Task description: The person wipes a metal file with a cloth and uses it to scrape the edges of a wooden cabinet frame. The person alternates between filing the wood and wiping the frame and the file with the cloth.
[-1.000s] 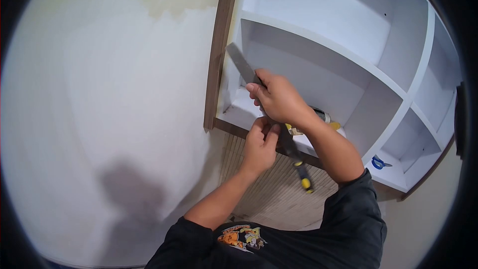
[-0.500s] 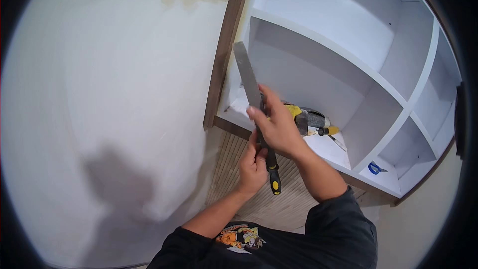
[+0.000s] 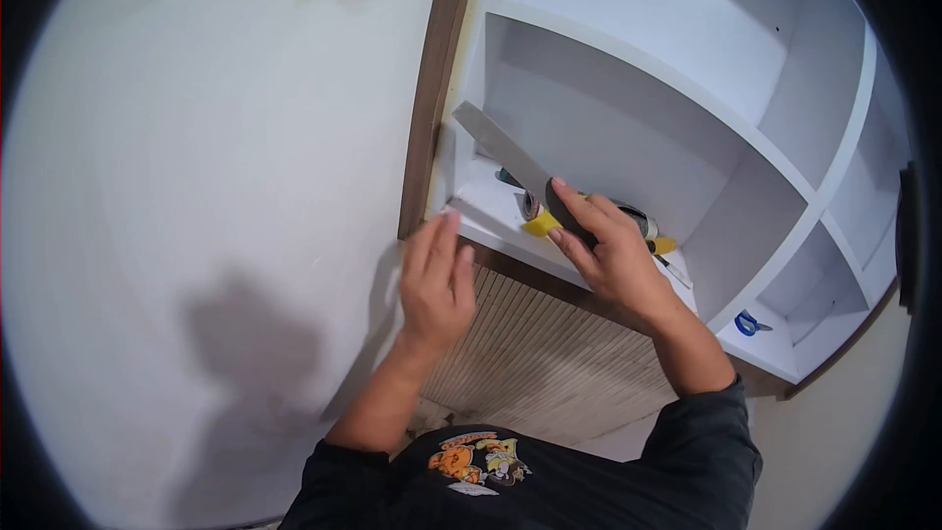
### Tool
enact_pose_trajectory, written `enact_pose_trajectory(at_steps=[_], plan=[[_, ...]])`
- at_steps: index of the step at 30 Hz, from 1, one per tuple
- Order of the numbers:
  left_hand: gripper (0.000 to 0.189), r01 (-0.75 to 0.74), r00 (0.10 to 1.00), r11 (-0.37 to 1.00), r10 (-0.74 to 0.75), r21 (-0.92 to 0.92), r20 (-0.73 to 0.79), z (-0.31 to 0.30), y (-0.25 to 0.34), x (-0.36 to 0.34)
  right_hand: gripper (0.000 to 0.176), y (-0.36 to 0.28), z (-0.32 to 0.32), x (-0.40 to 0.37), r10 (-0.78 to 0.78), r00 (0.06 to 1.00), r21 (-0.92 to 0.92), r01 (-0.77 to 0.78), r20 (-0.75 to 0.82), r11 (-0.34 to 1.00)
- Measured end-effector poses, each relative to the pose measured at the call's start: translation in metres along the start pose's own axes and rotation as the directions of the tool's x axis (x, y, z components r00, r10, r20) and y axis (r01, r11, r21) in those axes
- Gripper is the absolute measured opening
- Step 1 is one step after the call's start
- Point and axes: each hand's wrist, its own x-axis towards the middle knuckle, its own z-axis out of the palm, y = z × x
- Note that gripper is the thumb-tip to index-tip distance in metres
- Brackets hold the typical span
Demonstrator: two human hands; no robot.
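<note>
A long flat grey metal blade (image 3: pixel 498 145) points up and left across the front of the lower shelf compartment. My right hand (image 3: pixel 616 250) is wrapped round its dark handle, most of which the fingers hide. My left hand (image 3: pixel 435 285) holds nothing; its fingers are apart, beside the cabinet's lower left corner. Behind the blade, on the white shelf (image 3: pixel 491 211), lie a yellow object (image 3: pixel 540 225), a rolled item (image 3: pixel 531 204) and a yellow-handled tool (image 3: pixel 663 245), partly hidden by my right hand.
Blue scissors (image 3: pixel 749 324) lie in the small lower right compartment. A brown wooden edge (image 3: pixel 432 98) runs up the cabinet's left side, next to a pale wall (image 3: pixel 245 157) with my shadow on it. Ribbed panelling (image 3: pixel 510 334) is below the shelf.
My left hand has let go of the tool and moved left, its fingers now apart. My right hand has moved right with the tool, and the blade tilts further left.
</note>
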Motion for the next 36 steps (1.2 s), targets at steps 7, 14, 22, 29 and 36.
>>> enact_pose_trajectory(at_steps=[7,14,22,29,36], plan=[[0.052,0.039,0.994,0.970,-0.062,0.240,0.090,-0.006,-0.021,0.036,0.050,0.032,0.011,0.027,-0.308,0.951,-0.451,0.269,-0.013,0.851],[0.054,0.150,0.947,0.932,-0.231,0.330,0.223,0.001,-0.022,0.042,0.063,0.050,0.021,0.037,-0.382,0.924,-0.520,0.322,-0.010,0.792],[0.053,0.049,0.993,0.930,-0.085,0.364,0.084,-0.004,-0.058,-0.014,0.058,0.073,0.012,0.021,-0.330,0.929,-0.434,0.232,-0.165,0.870],[0.073,0.220,0.836,0.731,-0.483,0.647,0.262,0.012,-0.035,0.044,0.056,0.069,0.007,0.021,-0.390,0.907,-0.442,0.288,-0.160,0.850],[0.082,0.094,0.835,0.690,-0.448,0.718,0.321,0.019,-0.040,0.026,0.057,0.072,0.006,0.013,-0.404,0.900,-0.439,0.301,-0.164,0.847]])
